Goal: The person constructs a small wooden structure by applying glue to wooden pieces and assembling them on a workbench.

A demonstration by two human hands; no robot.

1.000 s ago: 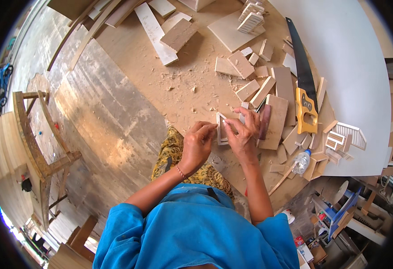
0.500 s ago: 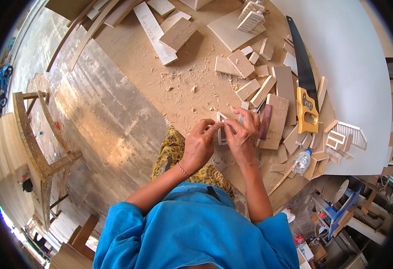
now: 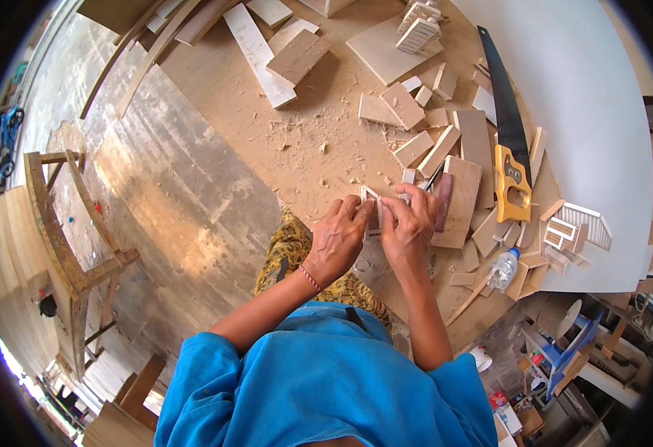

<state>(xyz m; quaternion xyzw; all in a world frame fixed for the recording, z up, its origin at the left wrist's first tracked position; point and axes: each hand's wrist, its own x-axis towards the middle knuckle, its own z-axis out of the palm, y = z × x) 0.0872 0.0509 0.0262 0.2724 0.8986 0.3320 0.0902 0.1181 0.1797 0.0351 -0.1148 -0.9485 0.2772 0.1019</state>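
A small pale wooden frame (image 3: 373, 226) stands at the edge of the board, between my two hands and partly hidden by them. My left hand (image 3: 339, 234) curls its fingers around the frame's left side, thumb and forefinger at its upper end. My right hand (image 3: 407, 226) pinches thumb and forefinger just above the frame's right corner; whatever tiny piece they grip is too small to make out. Beside the right hand lie a dark reddish strip of wood (image 3: 443, 201) and a wide wooden block (image 3: 460, 203).
A yellow-handled handsaw (image 3: 513, 186) lies at the right, past scattered wood offcuts (image 3: 416, 147). Near it are a plastic bottle (image 3: 503, 270) and small slatted wooden models (image 3: 565, 232). Shavings dot the brown board (image 3: 267, 160). A wooden stand (image 3: 62, 246) is at far left.
My hands have drawn slightly apart at the fingertips. The left hand has turned and shifted a little right over the frame, while the right fingers have closed in a pinch.
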